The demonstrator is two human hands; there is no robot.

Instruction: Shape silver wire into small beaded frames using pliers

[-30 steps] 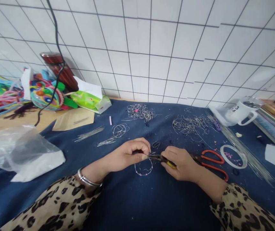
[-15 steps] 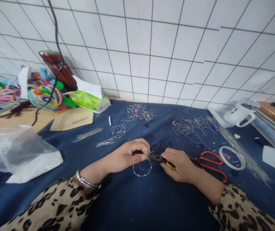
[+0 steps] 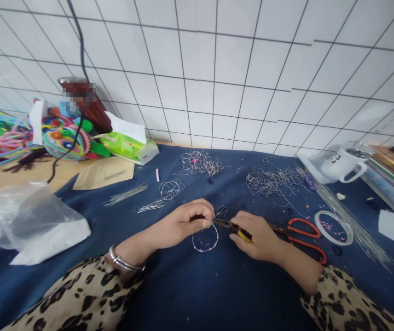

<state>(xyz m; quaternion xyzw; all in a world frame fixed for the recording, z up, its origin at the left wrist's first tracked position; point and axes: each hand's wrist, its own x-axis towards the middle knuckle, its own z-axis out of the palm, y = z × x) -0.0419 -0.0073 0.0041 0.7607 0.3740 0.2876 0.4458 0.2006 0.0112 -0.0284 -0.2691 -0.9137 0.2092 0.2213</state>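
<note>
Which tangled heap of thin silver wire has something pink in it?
The left-hand tangled silver wire heap, farther from the orange-red-handled metal scissors; the right-hand heap shows no pink.

Holds one beaded wire loop (image 3: 202, 251) and one pair of pliers (image 3: 225, 224) at the grip; shows two short wire bundles (image 3: 126, 195) left of it, and rightward one pair of scissors (image 3: 284, 229), one mug (image 3: 337, 164).

Tan sleeves (image 3: 76, 296) bear dark leopard spots; a silver bangle (image 3: 124, 265) rings the left wrist (image 3: 131, 249).
</note>
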